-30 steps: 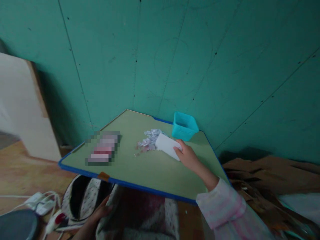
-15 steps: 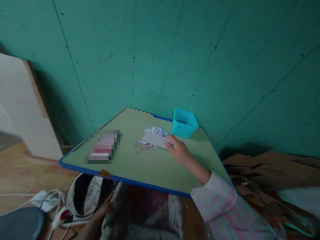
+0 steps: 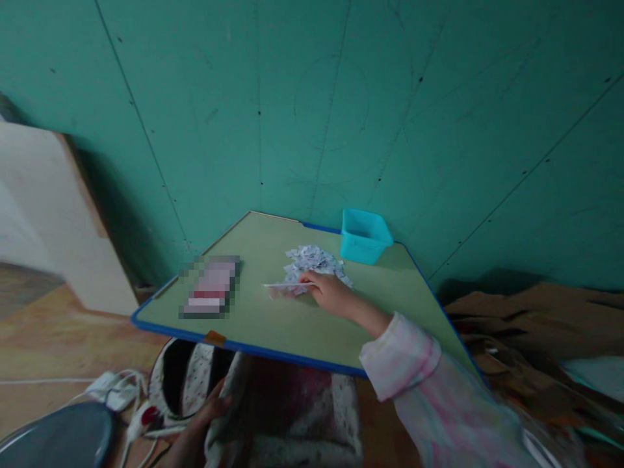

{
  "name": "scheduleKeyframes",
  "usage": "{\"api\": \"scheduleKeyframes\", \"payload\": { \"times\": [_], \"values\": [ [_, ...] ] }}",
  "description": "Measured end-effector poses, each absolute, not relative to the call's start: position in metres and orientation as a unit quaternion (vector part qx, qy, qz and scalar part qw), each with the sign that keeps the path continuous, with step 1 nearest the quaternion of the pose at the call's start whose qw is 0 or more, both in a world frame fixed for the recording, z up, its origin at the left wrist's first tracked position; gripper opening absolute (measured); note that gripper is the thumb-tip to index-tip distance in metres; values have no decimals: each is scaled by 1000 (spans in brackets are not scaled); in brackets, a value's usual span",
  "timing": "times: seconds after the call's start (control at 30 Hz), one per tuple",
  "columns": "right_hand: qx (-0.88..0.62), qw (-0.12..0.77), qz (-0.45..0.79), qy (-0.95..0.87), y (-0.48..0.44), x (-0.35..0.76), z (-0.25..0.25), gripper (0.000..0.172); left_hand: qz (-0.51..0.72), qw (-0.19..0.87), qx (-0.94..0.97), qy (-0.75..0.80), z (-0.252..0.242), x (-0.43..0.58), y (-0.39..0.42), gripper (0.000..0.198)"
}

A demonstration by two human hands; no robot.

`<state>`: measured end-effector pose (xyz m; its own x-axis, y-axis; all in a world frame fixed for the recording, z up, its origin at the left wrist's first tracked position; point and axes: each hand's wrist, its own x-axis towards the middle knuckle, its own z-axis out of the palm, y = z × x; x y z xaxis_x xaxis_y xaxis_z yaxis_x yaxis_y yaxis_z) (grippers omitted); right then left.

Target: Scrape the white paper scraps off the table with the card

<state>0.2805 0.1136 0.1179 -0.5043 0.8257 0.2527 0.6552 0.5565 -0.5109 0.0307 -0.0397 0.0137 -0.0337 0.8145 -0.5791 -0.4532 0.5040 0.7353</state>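
My right hand (image 3: 327, 292) pinches a thin white flat card (image 3: 285, 285), seen nearly edge-on. The card stands against the near side of a heap of small torn paper scraps (image 3: 314, 260) on the pale green tabletop (image 3: 263, 325). Pinkish scraps by the card's lower edge are blurred. Below the table's front edge, my left hand (image 3: 214, 406) is closed at the left rim of a speckled, whitish open container (image 3: 346, 416) with a dark reddish inside. Its fingertips are partly hidden in shadow.
A turquoise plastic basket (image 3: 365, 244) stands at the back right of the table. A pixelated flat object (image 3: 210, 286) lies on the left. White cables and a power strip (image 3: 112, 390) lie on the floor near a grey round lid (image 3: 63, 435). Brown cardboard (image 3: 536, 318) is piled right.
My right hand has moved slightly left and down, turning the card from broad face to edge-on. More of the scrap heap now shows. The left hand keeps its hold; the view has shifted slightly.
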Motion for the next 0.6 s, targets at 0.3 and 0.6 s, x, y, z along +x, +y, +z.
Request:
{"api": "scheduleKeyframes", "payload": {
  "times": [0.3, 0.6],
  "values": [
    [-485, 323, 235, -778, 107, 347, 140, 18, 456, 710, 165, 511, 12, 39, -39, 26],
    [-504, 371, 374, -685, 113, 331, 122, 23, 436, 670, 76, 595, 15, 51, -15, 66]
  ]
}}
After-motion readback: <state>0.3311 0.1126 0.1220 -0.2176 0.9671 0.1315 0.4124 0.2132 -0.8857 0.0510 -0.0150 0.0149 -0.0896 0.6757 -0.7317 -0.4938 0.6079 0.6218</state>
